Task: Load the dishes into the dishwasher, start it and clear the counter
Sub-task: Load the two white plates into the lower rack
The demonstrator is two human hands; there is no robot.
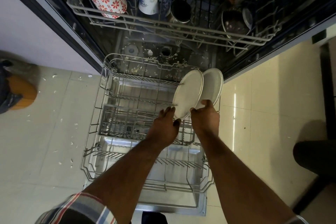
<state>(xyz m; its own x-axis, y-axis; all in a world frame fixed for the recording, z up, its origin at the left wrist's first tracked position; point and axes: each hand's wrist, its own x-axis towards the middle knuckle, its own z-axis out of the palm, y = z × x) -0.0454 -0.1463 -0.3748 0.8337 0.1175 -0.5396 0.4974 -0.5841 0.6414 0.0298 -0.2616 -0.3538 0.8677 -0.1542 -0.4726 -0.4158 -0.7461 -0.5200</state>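
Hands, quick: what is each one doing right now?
Left hand: fingers on the lower edge of the near white plate; grip cannot be told.
Right hand: holds the same plate's edge, thumb up.
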